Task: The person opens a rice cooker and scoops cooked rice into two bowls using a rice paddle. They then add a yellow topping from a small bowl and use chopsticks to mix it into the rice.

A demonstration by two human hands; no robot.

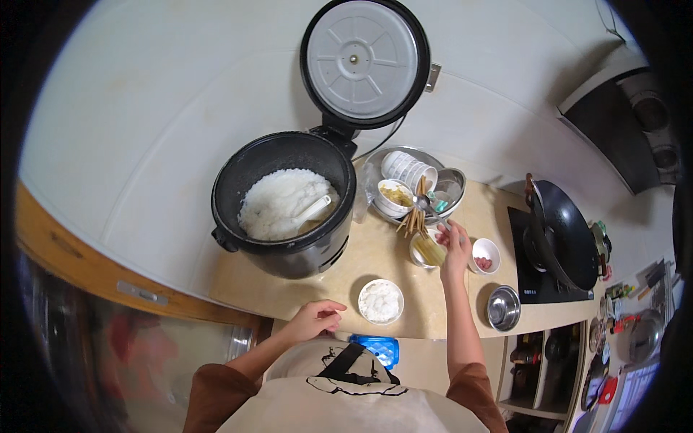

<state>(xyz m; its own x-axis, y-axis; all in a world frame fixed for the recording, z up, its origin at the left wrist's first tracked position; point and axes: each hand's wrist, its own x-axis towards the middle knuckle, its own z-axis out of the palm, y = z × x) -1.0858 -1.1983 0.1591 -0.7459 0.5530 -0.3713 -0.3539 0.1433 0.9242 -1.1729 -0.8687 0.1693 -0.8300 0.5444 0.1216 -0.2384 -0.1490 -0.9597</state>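
My right hand [456, 249] is closed on the handle of a metal spoon [439, 217], whose bowl lies beside a white bowl of yellowish food [396, 194]. Chopsticks [414, 215] stick out near the spoon. Below them, a bowl holds long yellow-green strips [429, 250]. My left hand [318, 320] holds nothing, fingers loosely bent, left of a white bowl of rice [380, 302] on the counter. Further back on the left stands a rice cooker [287, 254], its lid [364, 59] raised, with cooked rice [281, 195] and a white rice paddle [315, 210] inside.
Stacked white bowls [403, 166] lie in a metal basin [373, 162] at the back. To the right are a white bowl with reddish pieces [485, 249], a steel bowl [503, 314] and a black wok [568, 238] over a cooktop [517, 270]. A range hood [612, 119] juts out above.
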